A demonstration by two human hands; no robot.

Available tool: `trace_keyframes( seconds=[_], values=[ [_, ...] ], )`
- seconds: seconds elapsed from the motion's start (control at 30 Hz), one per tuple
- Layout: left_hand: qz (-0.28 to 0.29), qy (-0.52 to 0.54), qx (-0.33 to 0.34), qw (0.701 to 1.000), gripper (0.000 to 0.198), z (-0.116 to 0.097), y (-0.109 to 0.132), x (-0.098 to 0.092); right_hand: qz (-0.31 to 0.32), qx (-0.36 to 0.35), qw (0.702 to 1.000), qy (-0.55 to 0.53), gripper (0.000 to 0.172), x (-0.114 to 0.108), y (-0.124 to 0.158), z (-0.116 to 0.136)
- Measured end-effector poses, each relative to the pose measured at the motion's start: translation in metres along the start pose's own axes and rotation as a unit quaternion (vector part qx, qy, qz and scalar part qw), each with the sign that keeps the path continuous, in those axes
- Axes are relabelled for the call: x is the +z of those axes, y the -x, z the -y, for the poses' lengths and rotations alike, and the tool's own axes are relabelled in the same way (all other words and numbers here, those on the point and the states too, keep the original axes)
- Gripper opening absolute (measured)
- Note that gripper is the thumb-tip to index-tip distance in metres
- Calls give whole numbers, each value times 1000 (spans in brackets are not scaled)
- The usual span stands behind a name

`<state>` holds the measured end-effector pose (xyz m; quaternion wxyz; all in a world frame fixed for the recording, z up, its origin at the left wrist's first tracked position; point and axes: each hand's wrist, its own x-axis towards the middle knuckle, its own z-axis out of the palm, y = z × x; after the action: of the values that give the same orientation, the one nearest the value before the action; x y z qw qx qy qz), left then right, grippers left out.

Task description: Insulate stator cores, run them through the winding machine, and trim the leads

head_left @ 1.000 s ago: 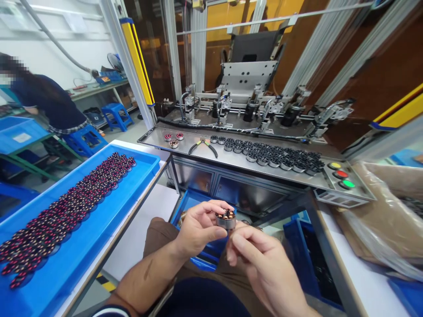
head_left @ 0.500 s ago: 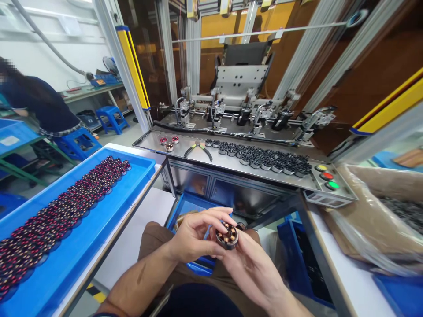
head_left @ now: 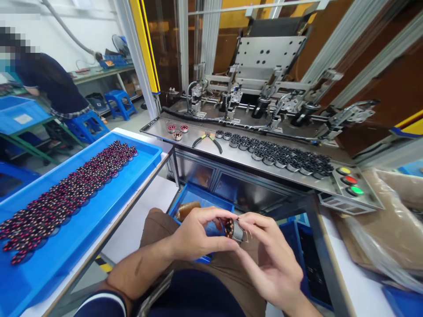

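A motor stator with copper windings is held between both hands above my lap, tipped on its side. Its grey outer wall faces right, and thin wire ends stick out from that side. My left hand grips it from the left, thumb below and fingers above. On the right, my right hand has its fingertips at the upper edge and wires, with its thumb near the bottom. Pliers with dark and yellow-green handles lie on the metal ledge. Beside them sit wound stators, some red.
Several black stator cores crowd the ledge, before a machine with clamps. Left stands a blue tray of wound stators. Buttons and a plastic-lined box are right. A person sits far left.
The stator has been turned from windings facing up to lying on its side, wires towards the right. My right hand has come up round its right side. The camera view has shifted.
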<state>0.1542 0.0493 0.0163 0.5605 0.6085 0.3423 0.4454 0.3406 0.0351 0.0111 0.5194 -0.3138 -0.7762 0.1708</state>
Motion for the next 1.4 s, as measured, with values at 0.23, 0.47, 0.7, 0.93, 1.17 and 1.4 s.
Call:
trace_keyframes(
  seconds=[0.23,0.47,0.7,0.93,1.17,1.4],
  values=[
    [-56,-87,78,992,42,0,2,-3,-41,81,993,-74,17,-3,-14,15],
    [-23,135,17,990,41,10,2,6,-59,236,962,-127,23,2,-7,18],
    [-57,-150,245,956,36,3,-3,0,-46,291,938,-181,26,-21,-2,-2],
    [-8,-304,299,905,47,-3,1,-4,146,262,952,-64,26,-27,-34,23],
    [57,-209,267,939,33,-13,9,-15,251,224,939,-75,27,-43,-46,8],
    [-3,-222,251,942,34,-11,12,-15,179,12,978,108,26,-50,-45,9]
  ],
)
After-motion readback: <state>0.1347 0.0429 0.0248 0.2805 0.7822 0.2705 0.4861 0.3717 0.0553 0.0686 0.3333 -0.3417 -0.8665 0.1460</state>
